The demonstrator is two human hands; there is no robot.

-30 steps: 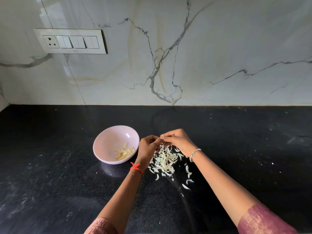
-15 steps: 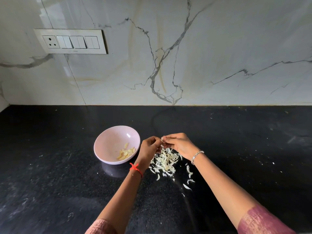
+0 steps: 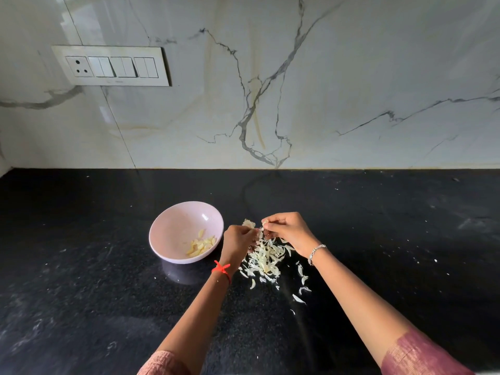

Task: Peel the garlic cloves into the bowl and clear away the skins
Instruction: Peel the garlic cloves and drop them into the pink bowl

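A pale pink bowl (image 3: pixel 173 234) stands on the black counter, with several peeled yellowish garlic cloves (image 3: pixel 202 245) lying in its right half. Just right of the bowl my left hand (image 3: pixel 237 242) pinches a white piece of garlic skin (image 3: pixel 249 223) that sticks up from its fingers. My right hand (image 3: pixel 288 230) is close beside it, its fingertips shut on a small garlic clove (image 3: pixel 265 222). Below both hands lies a heap of white garlic skins (image 3: pixel 264 257), with a few loose pieces trailing to the lower right.
The black stone counter (image 3: pixel 81 293) runs back to a white marble wall. A switch plate (image 3: pixel 111 65) with a socket is on the wall at upper left. Small white specks are scattered over the counter on the right.
My hands have drawn slightly apart; the left now holds a loose piece of skin, pulled away from the clove in the right. Bowl and heap are unmoved.
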